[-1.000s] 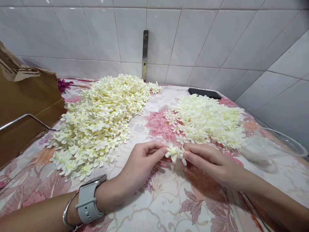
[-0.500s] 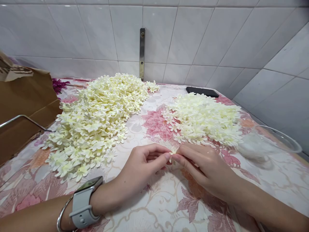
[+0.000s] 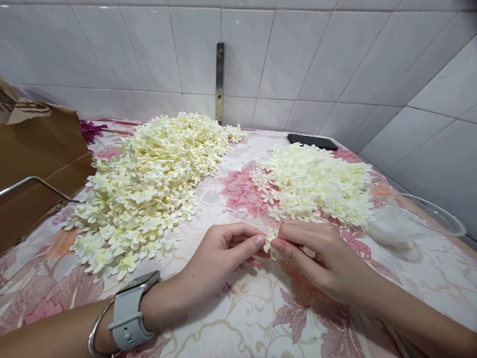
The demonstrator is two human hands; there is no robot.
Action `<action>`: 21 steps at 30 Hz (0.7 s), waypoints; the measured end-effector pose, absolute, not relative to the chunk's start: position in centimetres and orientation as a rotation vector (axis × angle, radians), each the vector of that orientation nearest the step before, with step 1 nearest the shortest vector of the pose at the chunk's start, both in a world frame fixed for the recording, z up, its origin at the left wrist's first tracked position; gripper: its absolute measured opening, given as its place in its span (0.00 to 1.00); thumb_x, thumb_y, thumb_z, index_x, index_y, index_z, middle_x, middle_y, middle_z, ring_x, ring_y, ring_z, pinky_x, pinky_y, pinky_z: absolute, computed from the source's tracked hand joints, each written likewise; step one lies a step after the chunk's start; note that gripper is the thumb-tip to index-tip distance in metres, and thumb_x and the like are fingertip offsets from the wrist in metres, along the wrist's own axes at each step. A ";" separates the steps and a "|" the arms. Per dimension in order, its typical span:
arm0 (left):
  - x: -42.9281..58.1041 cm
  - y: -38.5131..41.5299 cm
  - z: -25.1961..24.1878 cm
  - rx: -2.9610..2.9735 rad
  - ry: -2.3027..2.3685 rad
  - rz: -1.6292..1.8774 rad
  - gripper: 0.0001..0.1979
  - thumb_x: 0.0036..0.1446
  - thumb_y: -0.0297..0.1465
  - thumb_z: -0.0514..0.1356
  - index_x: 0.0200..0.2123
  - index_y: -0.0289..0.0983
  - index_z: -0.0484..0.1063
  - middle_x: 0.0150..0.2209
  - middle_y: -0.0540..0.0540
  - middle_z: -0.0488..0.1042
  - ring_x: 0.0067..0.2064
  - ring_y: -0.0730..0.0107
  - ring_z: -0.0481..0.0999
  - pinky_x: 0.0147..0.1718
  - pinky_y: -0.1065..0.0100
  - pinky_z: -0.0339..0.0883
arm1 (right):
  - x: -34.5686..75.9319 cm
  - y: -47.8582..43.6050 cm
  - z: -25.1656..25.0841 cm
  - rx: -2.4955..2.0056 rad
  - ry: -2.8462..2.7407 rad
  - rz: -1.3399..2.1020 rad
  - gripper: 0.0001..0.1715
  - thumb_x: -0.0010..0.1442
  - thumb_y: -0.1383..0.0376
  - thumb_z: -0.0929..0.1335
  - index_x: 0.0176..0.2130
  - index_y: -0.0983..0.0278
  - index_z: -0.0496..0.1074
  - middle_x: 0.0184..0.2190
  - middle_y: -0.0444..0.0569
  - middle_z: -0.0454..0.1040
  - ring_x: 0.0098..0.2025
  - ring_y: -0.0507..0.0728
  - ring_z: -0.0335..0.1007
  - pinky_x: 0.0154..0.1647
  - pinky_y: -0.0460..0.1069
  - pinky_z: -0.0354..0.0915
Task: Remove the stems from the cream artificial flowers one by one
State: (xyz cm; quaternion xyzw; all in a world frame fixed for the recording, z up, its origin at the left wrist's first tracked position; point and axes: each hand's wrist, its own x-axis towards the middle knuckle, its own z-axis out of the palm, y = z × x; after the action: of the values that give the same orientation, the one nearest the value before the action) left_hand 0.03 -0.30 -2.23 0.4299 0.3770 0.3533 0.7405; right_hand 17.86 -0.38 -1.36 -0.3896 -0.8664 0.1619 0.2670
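Observation:
Between my two hands is a small pale yellow-white flower (image 3: 271,241), partly covered by the fingertips. My left hand (image 3: 219,258) pinches it from the left with thumb and forefinger. From the right, my right hand (image 3: 322,256) is closed on the same flower; its other fingers are hidden. A large heap of similar cream flowers (image 3: 156,179) lies on the left of the flowered tablecloth (image 3: 223,323). Beyond my right hand spreads a smaller, flatter pile of whiter flowers (image 3: 316,181).
A black phone (image 3: 312,141) lies behind the right pile. A clear plastic tub (image 3: 413,219) holding something white stands at the right. On the left are a brown paper bag (image 3: 44,159), a bent metal rod (image 3: 37,180) and purple flowers (image 3: 91,130). Tiled walls (image 3: 298,54) bound the back and right.
My right hand has moved slightly right, and the gap between my fingertips has widened. More of the flower shows between them. Both piles look the same.

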 end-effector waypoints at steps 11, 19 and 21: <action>0.0 -0.2 -2.6 0.945 0.812 0.768 0.07 0.50 0.34 0.65 0.28 0.36 0.79 0.27 0.50 0.75 0.26 0.79 0.72 0.29 0.77 0.66 | 18.1 -0.3 -1.6 -1.046 -2.330 0.589 0.19 0.65 0.66 0.57 0.22 0.62 0.51 0.18 0.39 0.54 0.20 0.49 0.52 0.23 0.45 0.49; 0.0 -0.1 -3.0 0.976 0.879 0.771 0.07 0.51 0.34 0.64 0.28 0.35 0.77 0.25 0.50 0.74 0.26 0.76 0.72 0.27 0.75 0.65 | 18.2 -0.2 -2.5 -1.088 -2.305 0.630 0.20 0.66 0.63 0.56 0.23 0.61 0.51 0.18 0.40 0.56 0.21 0.50 0.54 0.23 0.45 0.51; 0.1 -0.1 -3.0 1.005 0.870 0.780 0.07 0.51 0.33 0.63 0.28 0.35 0.76 0.26 0.50 0.74 0.27 0.76 0.71 0.28 0.75 0.64 | 18.2 -0.3 -2.6 -1.125 -2.316 0.637 0.19 0.66 0.62 0.57 0.23 0.61 0.53 0.19 0.40 0.58 0.21 0.50 0.54 0.23 0.45 0.51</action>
State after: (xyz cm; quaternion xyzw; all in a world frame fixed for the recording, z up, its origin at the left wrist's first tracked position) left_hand 0.06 -0.12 -3.00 0.4542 0.3931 0.3525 0.7176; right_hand 18.22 -0.26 -2.60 -0.4115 -0.8472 0.2330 0.2420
